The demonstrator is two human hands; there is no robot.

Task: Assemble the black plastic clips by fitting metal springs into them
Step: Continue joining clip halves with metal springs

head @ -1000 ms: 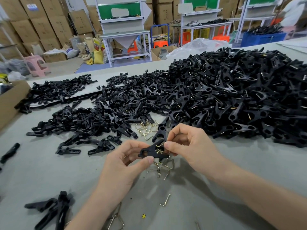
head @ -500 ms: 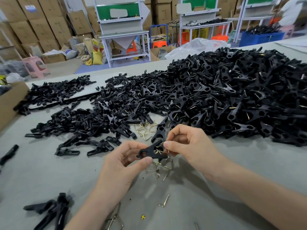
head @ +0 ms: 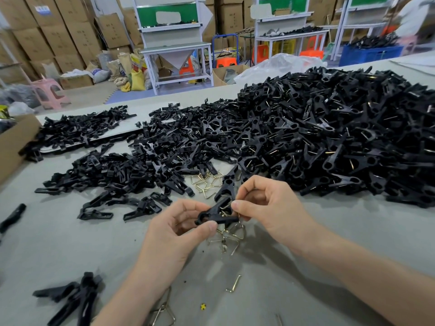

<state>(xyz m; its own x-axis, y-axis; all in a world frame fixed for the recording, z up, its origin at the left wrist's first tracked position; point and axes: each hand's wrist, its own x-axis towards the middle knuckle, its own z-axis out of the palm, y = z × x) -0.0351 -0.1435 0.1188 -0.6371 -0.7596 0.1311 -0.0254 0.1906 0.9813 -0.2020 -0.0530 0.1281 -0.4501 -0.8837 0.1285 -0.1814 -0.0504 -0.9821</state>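
Note:
My left hand [head: 175, 234] pinches a black plastic clip [head: 215, 215] between thumb and fingers, just above the grey table. My right hand [head: 266, 208] pinches the clip's other end, where a metal spring [head: 235, 216] shows at my fingertips. Loose brass-coloured springs [head: 229, 236] lie on the table right under the clip, and more springs [head: 207, 184] lie just beyond it. A large heap of black clips [head: 329, 132] fills the right half of the table.
A lower spread of black clip halves [head: 131, 165] covers the middle left. A few clips [head: 75, 297] lie at the near left, a bent spring [head: 235, 283] and a wire triangle [head: 164, 311] near my forearms. A cardboard box [head: 14, 142] stands at the left edge.
Both hands stay on the clip in nearly the same place; my fingers have shifted only slightly on it.

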